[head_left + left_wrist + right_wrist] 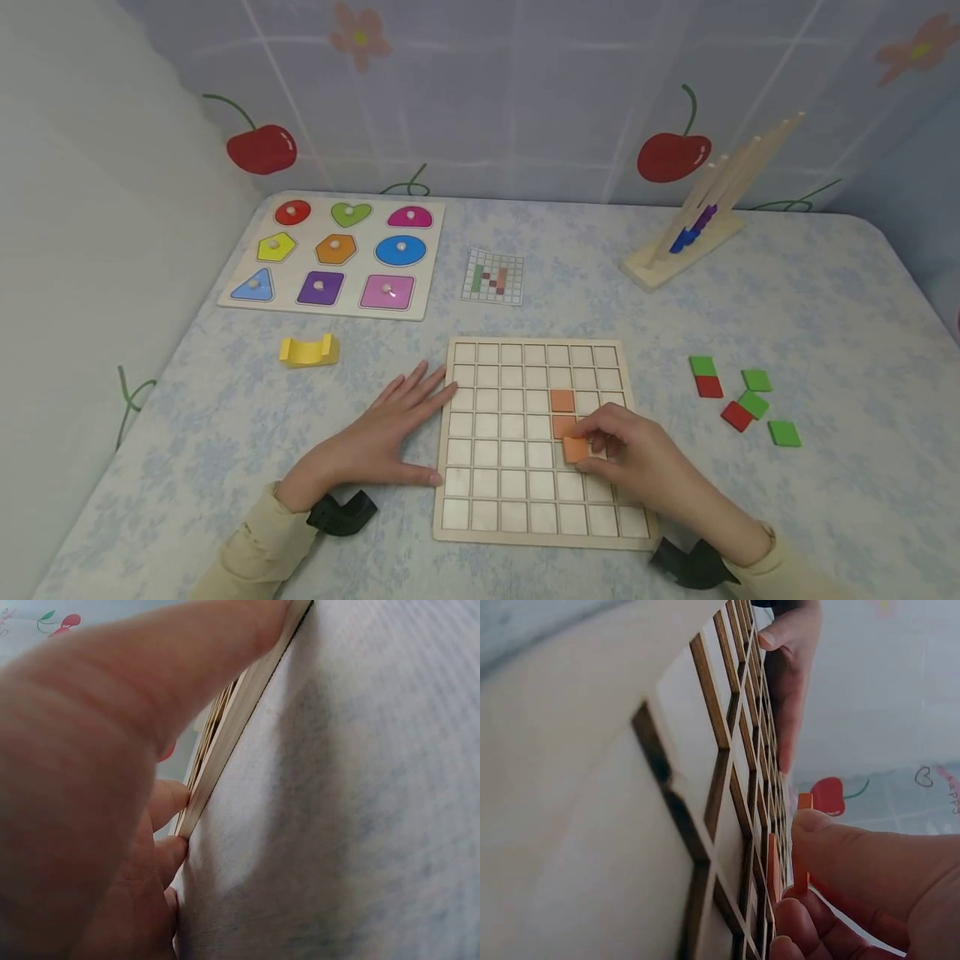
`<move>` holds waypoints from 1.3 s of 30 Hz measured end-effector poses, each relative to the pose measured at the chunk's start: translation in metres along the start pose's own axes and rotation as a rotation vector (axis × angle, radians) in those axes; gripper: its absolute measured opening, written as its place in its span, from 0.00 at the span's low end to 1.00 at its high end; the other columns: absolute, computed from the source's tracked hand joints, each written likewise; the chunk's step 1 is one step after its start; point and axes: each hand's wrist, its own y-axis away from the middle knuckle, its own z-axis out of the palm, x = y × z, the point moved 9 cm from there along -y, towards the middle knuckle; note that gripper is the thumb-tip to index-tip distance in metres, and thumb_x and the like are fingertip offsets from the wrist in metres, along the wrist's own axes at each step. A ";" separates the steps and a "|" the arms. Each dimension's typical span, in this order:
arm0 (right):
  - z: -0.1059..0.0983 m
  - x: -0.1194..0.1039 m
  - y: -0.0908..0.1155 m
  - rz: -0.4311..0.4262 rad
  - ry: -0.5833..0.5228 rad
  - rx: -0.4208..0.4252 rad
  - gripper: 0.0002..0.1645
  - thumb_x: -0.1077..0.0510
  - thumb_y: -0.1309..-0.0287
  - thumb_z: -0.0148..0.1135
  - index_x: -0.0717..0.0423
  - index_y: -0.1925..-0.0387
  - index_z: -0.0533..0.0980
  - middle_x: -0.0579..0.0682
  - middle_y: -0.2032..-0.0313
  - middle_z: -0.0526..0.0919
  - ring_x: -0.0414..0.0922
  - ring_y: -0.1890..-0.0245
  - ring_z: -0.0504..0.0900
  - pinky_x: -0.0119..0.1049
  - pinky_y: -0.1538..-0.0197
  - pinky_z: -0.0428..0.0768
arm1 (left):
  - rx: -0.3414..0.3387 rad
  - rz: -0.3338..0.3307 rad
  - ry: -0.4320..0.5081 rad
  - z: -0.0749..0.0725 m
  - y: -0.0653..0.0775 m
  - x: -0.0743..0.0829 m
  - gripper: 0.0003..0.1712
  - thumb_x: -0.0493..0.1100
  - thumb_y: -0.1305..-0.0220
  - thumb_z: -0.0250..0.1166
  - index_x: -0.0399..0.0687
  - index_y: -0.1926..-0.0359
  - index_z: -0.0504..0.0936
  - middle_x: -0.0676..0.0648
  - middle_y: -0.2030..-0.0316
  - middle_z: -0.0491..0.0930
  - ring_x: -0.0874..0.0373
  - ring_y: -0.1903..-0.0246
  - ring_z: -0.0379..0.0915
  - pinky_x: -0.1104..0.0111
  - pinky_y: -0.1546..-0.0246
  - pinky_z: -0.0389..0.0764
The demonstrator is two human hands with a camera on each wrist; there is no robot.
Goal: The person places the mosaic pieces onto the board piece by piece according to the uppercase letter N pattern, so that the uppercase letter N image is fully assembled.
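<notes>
A wooden grid board (536, 542) lies flat on the table. My left hand (386, 437) rests at its left edge with fingers spread, the thumb and fingertips touching the rim. Between thumb and fingers, my right hand (637, 450) pinches an orange square tile (575, 450) over the right part of the grid. The right wrist view shows this tile (801, 879) standing slightly away from the board's surface. Two more orange tiles lie in grid cells just beyond it, an upper tile (562, 401) and a lower tile (562, 427) partly covered by the right hand.
Several green tiles (784, 433) and two red tiles (708, 387) lie right of the board. Behind it are a pattern card (492, 277), a shape puzzle (322, 311) and a wooden peg stand (645, 275). A yellow block (310, 353) sits left.
</notes>
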 end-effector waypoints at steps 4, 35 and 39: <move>0.003 -0.003 0.001 -0.013 0.012 -0.011 0.23 0.67 0.62 0.76 0.50 0.61 0.77 0.38 0.69 0.73 0.37 0.72 0.71 0.29 0.72 0.73 | -0.001 0.001 0.005 0.000 0.000 0.000 0.59 0.66 0.51 0.68 0.48 0.27 0.48 0.48 0.28 0.36 0.50 0.31 0.23 0.52 0.36 0.32; -0.047 0.004 0.015 0.048 0.124 0.089 0.25 0.71 0.65 0.75 0.51 0.61 0.79 0.41 0.66 0.77 0.34 0.72 0.72 0.29 0.70 0.75 | 0.002 -0.004 -0.002 0.001 0.000 0.001 0.59 0.68 0.52 0.67 0.50 0.27 0.48 0.48 0.28 0.37 0.50 0.31 0.23 0.50 0.36 0.33; -0.067 0.023 0.035 0.120 0.081 0.087 0.24 0.71 0.61 0.74 0.52 0.59 0.79 0.44 0.64 0.78 0.36 0.71 0.73 0.26 0.68 0.75 | 0.007 -0.002 -0.016 0.000 0.000 0.001 0.60 0.68 0.52 0.66 0.50 0.27 0.48 0.48 0.28 0.37 0.50 0.31 0.23 0.50 0.36 0.33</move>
